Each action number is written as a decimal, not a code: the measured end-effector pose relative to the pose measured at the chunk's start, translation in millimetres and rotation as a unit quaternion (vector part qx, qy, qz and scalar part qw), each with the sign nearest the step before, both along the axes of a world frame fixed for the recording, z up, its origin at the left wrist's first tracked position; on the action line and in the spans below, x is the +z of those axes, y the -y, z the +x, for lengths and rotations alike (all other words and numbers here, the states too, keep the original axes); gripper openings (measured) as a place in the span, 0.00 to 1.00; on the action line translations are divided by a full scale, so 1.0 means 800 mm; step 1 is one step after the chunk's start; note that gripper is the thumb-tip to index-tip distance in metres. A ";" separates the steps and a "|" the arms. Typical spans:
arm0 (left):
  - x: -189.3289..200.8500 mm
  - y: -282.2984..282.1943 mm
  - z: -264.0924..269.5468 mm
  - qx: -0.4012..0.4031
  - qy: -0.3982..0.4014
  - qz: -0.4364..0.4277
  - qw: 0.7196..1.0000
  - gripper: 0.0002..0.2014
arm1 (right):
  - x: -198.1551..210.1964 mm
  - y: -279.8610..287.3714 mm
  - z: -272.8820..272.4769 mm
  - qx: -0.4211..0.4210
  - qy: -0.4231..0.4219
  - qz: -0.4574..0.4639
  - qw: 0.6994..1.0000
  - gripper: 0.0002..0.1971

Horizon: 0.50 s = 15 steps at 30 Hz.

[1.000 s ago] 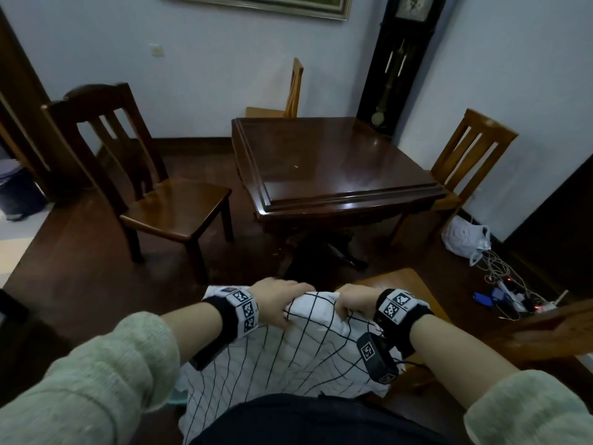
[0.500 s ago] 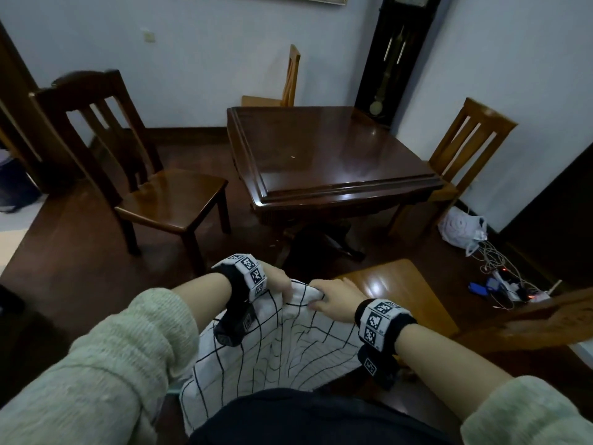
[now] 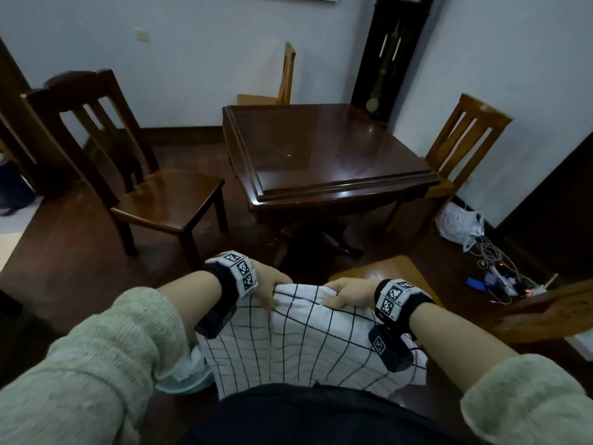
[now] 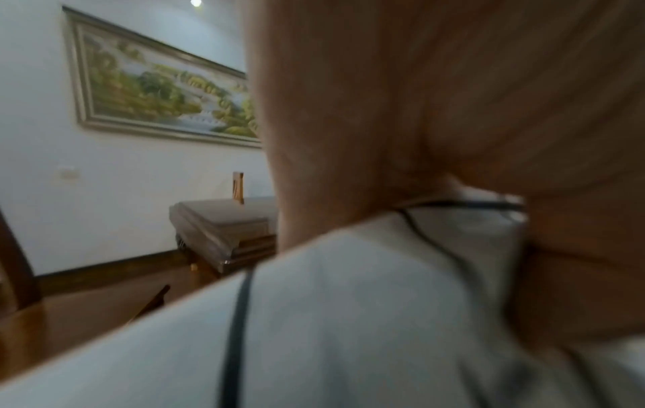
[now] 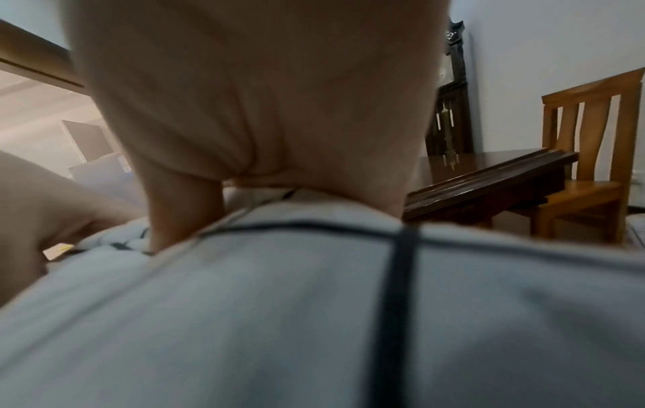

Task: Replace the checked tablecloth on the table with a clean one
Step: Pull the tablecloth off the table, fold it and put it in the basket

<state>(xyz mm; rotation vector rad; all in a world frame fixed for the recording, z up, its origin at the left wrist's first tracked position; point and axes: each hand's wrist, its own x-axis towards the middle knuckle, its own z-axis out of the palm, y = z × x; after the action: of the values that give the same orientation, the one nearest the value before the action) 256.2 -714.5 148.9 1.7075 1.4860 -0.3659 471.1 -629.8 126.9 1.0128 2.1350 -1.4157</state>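
Left grip (image 3: 269,282) and right grip (image 3: 351,293) both clamped on the top edge of the checked tablecloth (image 3: 308,342), low centre of the head frame. Fingers curled over the edge on each side, knuckles up. Left wrist view: thumb and fingers pinching bunched white fabric with a black grid line (image 4: 349,317). Right wrist view: same, hand (image 5: 261,96) closed over the cloth edge (image 5: 314,303); both views blurred.

Cloth hangs down from the two grips toward the bottom of the frame, spread between them, in front of the person's dark clothing. The two grips sit near each other, a short span of edge between them. Cloth is well apart from the table.

Table (image 3: 321,162) at centre frame, dark polished wood, bare top with a small pale speck on it.

Around it: dark chair (image 3: 134,187) at left, lighter chair (image 3: 462,149) at right against the wall, a third chair (image 3: 285,78) behind the table at top centre. Light wooden seat (image 3: 385,268) just beyond the right grip. Tall pendulum clock (image 3: 391,53) upper right. White plastic bag (image 3: 459,224) and a tangle of cables (image 3: 500,274) on the floor at right. Framed landscape painting (image 4: 157,91) on the wall in the left wrist view.
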 end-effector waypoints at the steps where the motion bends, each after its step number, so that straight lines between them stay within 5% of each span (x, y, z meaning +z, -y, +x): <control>1: 0.003 -0.002 0.000 -0.009 -0.002 -0.037 0.999 0.24 | 0.002 0.002 0.001 -0.005 0.012 -0.025 1.000 0.12; 4: 0.003 -0.005 0.007 0.041 -0.013 -0.091 0.995 0.19 | 0.002 0.007 0.003 0.009 0.055 -0.036 0.998 0.18; 10: -0.007 -0.013 0.014 0.147 -0.011 -0.075 0.986 0.14 | 0.028 0.041 -0.012 0.074 0.033 0.123 0.989 0.43; 13: -0.012 -0.019 0.009 0.199 0.039 -0.075 0.976 0.20 | 0.028 0.070 -0.026 0.158 0.036 0.335 0.928 0.30; 15: -0.012 -0.021 0.009 0.201 0.053 -0.084 0.975 0.19 | 0.022 0.076 -0.030 0.155 0.012 0.357 0.921 0.18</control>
<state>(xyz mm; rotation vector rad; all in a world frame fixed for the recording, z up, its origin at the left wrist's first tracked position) 263.6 -697.7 139.5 1.2375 1.6274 -0.1745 447.5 -690.7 144.2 0.8384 2.7055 -0.4613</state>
